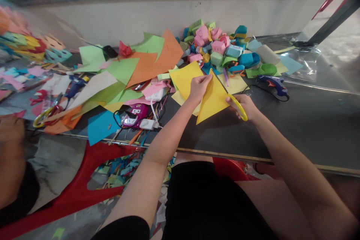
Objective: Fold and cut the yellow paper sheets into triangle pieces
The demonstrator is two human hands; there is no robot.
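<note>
My left hand point(199, 87) pinches a sheet of yellow paper point(214, 99) near its top edge, above the dark table. Fingers of my right hand point(244, 105) are wrapped round the handles of yellow-handled scissors point(239, 108). The scissor blades point up and left along the right edge of the yellow sheet; whether they are apart I cannot tell. Another yellow piece point(187, 77) lies behind my left hand, with paler yellow paper beneath. Beyond both hands rises a heap of small folded paper pieces point(215, 47) in pink, blue and green.
A glue gun point(272, 85) lies on the right, another point(74, 85) on the left. Left of my hands are coloured sheets point(152, 62), a purple power strip point(136, 115) and more scissors point(42, 117). Another person's arm point(11, 153) is at the far left, near a red chair point(81, 172).
</note>
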